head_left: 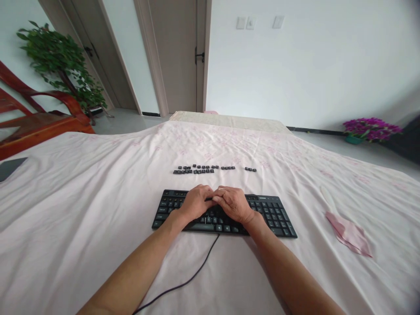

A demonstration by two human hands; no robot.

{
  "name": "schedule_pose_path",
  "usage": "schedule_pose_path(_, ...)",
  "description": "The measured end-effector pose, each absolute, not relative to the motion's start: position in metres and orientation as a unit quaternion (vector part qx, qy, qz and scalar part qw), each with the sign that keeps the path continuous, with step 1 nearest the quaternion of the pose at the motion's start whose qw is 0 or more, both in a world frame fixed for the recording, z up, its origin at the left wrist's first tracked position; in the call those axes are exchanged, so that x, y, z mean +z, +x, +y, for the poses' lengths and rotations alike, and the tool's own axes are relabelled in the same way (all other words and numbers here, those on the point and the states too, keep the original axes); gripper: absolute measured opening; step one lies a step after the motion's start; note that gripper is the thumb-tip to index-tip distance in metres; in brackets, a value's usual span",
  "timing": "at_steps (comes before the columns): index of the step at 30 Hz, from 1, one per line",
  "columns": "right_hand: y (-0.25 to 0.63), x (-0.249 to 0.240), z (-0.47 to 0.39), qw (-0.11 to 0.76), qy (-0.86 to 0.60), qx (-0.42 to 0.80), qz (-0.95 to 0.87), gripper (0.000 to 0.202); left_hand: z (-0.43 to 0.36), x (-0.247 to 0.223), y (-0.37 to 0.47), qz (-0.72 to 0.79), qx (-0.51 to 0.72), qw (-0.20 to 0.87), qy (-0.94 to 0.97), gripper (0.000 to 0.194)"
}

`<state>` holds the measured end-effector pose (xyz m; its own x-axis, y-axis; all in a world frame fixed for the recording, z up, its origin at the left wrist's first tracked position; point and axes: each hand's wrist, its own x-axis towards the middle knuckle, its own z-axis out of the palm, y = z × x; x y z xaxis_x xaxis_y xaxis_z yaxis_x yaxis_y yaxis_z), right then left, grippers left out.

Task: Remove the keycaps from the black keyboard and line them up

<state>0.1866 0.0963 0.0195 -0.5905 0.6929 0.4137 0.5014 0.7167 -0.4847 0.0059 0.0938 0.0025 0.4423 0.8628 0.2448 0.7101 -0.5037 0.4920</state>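
while both forearms reach in from the near edge, the left hand [198,201] and the right hand [233,204] meet over the upper middle of a black keyboard [277,214]. their fingers are bent and their fingertips come together, with a dark sliver showing between them; i cannot tell whether either hand is pinching something or only pressing on the keyboard, as the fingers hide the spot.

the keyboard lies flat on a pale pink tablecloth [98,227], its number pad to the right, its middle keys partly covered by the hands. a thin black cable [181,285] leaves its near edge and curves away to the lower left.

just beyond the keyboard's far edge, apart from it, small black keycaps [203,171] sit in two uneven rows, the farther one stretching further right and ending in a separate group of three. well to the right of the keyboard lies a crumpled pink cloth [349,234]. past the table, a wooden chair [70,107] and a leafy plant [59,54] stand at the left, purple flowers [372,128] at the right.
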Motion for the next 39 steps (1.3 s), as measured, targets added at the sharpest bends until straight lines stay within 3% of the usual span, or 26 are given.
schedule_pose_path(4,0.186,0.015,0.097,0.307,-0.349,0.164,-0.87,0.031,0.093,0.003,0.01,0.484,0.237,0.148,0.829,0.019)
schedule_pose_path(26,0.191,0.003,0.089,0.444,-0.367,0.181,-0.797,0.027,0.081,0.007,0.016,0.49,0.252,0.141,0.823,0.014)
schedule_pose_path(34,0.196,0.01,0.084,0.535,-0.475,0.151,-0.682,0.034,0.084,0.007,0.019,0.503,0.271,0.182,0.8,0.007)
schedule_pose_path(39,0.196,0.009,0.087,0.559,-0.485,0.157,-0.654,0.033,0.09,0.012,0.011,0.489,0.304,0.257,0.776,0.013)
